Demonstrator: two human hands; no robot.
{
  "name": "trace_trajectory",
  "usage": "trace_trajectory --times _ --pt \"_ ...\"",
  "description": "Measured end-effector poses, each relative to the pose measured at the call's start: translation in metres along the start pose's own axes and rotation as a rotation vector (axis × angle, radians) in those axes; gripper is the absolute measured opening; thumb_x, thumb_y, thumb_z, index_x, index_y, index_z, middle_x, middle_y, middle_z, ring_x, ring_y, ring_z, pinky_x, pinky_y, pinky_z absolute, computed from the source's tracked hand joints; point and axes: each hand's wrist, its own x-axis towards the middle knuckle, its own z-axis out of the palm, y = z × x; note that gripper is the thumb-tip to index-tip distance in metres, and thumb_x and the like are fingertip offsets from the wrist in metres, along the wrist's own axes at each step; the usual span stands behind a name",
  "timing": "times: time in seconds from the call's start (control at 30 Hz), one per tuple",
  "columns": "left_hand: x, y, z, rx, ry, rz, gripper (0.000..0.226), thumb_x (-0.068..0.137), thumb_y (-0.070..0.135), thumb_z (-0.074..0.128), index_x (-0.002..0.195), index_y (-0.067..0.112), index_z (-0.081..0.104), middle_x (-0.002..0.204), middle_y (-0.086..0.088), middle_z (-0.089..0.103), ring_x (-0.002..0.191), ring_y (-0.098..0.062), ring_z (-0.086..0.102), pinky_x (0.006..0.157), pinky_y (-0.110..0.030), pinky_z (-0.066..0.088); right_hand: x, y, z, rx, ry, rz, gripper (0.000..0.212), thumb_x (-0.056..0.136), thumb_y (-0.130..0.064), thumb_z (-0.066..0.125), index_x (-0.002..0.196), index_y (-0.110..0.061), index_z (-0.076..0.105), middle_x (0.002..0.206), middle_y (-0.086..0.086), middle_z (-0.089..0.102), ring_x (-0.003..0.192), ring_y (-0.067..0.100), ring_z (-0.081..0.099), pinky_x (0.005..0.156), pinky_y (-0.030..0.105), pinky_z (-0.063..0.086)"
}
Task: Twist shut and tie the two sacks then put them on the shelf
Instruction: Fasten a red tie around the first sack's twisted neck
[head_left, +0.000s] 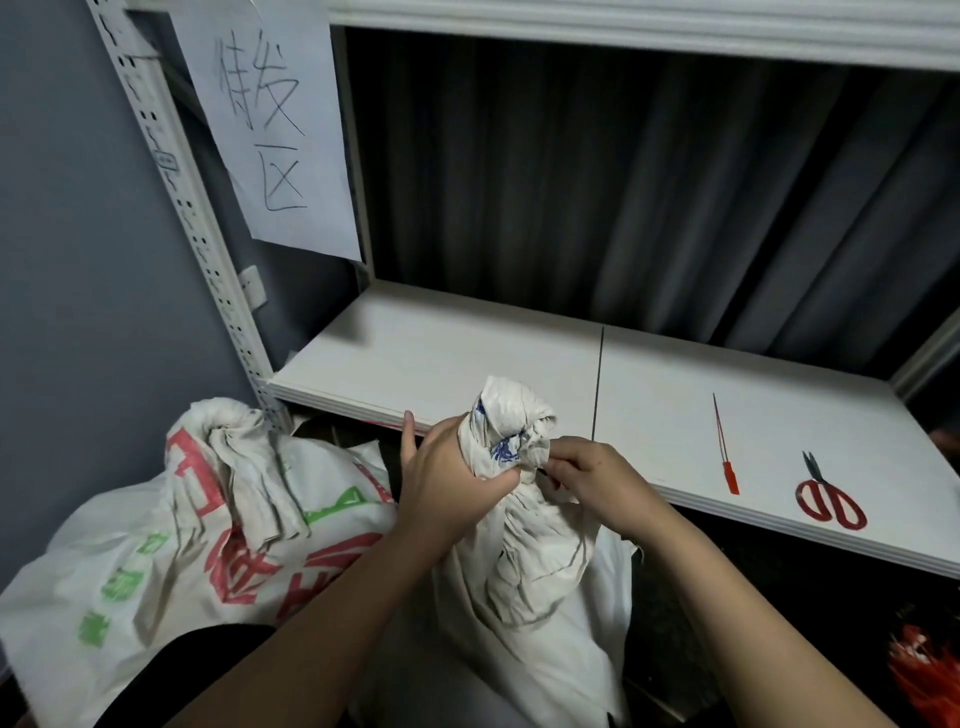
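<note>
A white woven sack stands in front of me below the shelf, its neck twisted into a bunch. My left hand grips that twisted neck from the left. My right hand pinches at the neck from the right; a thin dark strand shows under its fingers. A second sack, white with red and green print, leans at the left with its top gathered and twisted. The white shelf board lies just behind both sacks.
A red zip tie and red-handled scissors lie on the shelf at the right. A thin black tie lies near the shelf's middle. A paper sign hangs on the perforated post. Something red sits at the lower right.
</note>
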Motion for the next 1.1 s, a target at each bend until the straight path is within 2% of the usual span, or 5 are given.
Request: trace_trajectory --times 0.27,0.57,0.73,0.87,1.1 --pt "-0.002 0.007 0.004 0.249 0.016 0.007 0.073 0.053 0.070 0.044 0.107 0.022 0.056 0.101 0.000 0.054 0.106 -0.023 0.050 0.089 -0.034 0.034 -0.018 -0.020 0.015 -0.419 0.139 0.141 0.016 0.097 -0.028 0.041 0.103 -0.014 0.040 0.104 0.015 0.065 0.095 0.036 0.060 0.067 0.038 0.038" --pt "0.008 -0.001 0.010 0.297 -0.289 -0.051 0.063 0.060 0.062 0.044 0.105 0.020 0.057 0.097 -0.001 0.053 0.105 -0.023 0.042 0.085 -0.022 0.033 -0.010 -0.023 0.039 0.530 0.107 0.295 0.059 0.084 -0.042 0.068 0.122 -0.013 0.035 0.102 -0.009 0.055 0.089 0.000 0.054 0.069 0.008 0.044" --pt "0.011 0.006 -0.017 -0.137 -0.520 -0.243 0.042 0.073 0.033 0.064 0.111 0.017 0.055 0.107 -0.002 0.046 0.099 -0.010 0.049 0.080 -0.015 0.037 -0.008 -0.019 0.049 0.518 0.286 0.258 0.047 0.087 -0.039 0.064 0.111 -0.010 0.037 0.091 -0.008 0.054 0.087 0.009 0.056 0.072 0.024 0.043" --pt "0.005 0.009 -0.026 -0.686 -0.272 -0.472 0.026 0.092 -0.002 0.046 0.081 0.005 0.069 0.049 0.006 0.055 0.043 -0.004 0.047 0.045 -0.013 0.042 -0.007 -0.018 0.054 0.443 0.370 0.225 0.042 0.089 -0.044 0.060 0.101 -0.011 0.038 0.079 -0.009 0.049 0.071 0.005 0.050 0.064 0.027 0.039" --pt "0.002 0.004 -0.047 -0.622 -0.367 -0.596 0.025 0.091 0.006 0.059 0.066 0.005 0.055 0.047 -0.002 0.057 0.037 -0.002 0.055 0.042 -0.017 0.047 0.001 -0.015 0.048 0.364 0.355 0.218 0.046 0.088 -0.046 0.061 0.102 -0.009 0.037 0.075 -0.008 0.048 0.078 0.020 0.052 0.068 0.032 0.037"
